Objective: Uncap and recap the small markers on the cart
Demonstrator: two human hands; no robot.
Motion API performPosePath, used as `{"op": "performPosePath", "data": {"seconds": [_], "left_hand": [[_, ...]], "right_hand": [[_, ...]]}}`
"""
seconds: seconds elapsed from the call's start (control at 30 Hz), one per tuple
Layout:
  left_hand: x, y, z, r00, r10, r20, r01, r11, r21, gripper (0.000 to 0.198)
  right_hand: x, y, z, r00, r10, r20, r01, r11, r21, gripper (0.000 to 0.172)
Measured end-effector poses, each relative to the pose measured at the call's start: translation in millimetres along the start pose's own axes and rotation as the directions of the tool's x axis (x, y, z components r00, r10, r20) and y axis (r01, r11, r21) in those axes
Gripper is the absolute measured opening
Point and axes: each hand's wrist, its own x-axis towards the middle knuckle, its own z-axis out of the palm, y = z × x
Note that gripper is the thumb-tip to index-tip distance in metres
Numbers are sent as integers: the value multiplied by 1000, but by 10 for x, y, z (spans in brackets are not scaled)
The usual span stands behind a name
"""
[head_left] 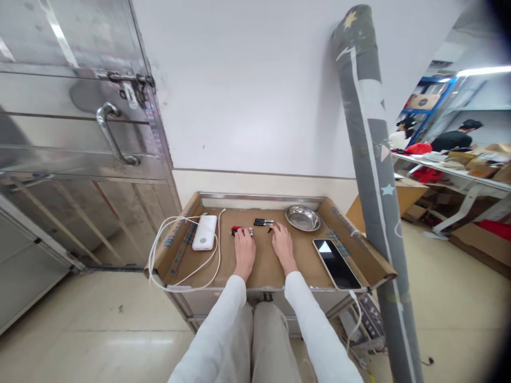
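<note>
My left hand [245, 251] rests on the tray with its fingers curled down over a small bundle of red and black pens [235, 229]. The pens stick out on both sides of the fingers. My right hand [283, 244] is bent beside a second group of short black and silver pens [262, 221], its fingertips at their right end. A small black piece [270, 230] pokes out from under those fingertips; its kind is too small to tell. The brown cardboard-lined tray [263, 266] lies under both hands.
A white power bank [204, 233] with a looped white cable [154, 247] lies left. A shallow metal bowl [303, 218] stands back right, a phone [336, 264] front right. A long grey roll [379, 159] leans beside the tray. Two people sit in the right background.
</note>
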Motion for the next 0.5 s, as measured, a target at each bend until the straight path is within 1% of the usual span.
{"op": "performPosePath", "data": {"seconds": [0.07,0.1,0.17,0.23,0.27,0.3,0.37,0.43,0.5], "left_hand": [[21,43,15,1000,19,19,-19,999,-26,25],[43,70,39,998,48,29,-47,998,-43,26],[111,131,122,991,124,41,-120,989,-88,29],[205,193,233,972,232,36,-225,963,-147,33],[255,222,289,963,266,36,-256,951,-174,36],[303,248,338,961,275,34,-264,946,-190,37],[376,286,405,965,257,48,-243,950,-195,38],[403,303,421,972,221,77,-205,962,-182,36],[383,300,398,975,197,102,-179,970,-165,31]], "right_hand": [[5,0,-10,1000,-3,7,3,1000,5,31],[2,1,-13,1000,0,9,0,1000,0,27],[-6,2,-9,1000,14,0,-14,1000,-27,23],[-12,3,3,1000,25,-14,-26,998,-60,22],[-12,3,10,999,28,-18,-29,997,-76,21],[-10,2,16,999,33,-21,-35,995,-93,21],[-3,-1,22,999,40,-20,-42,992,-122,20],[4,-4,22,999,49,-14,-50,989,-136,18],[6,-4,20,998,58,-8,-59,990,-129,15]]}}
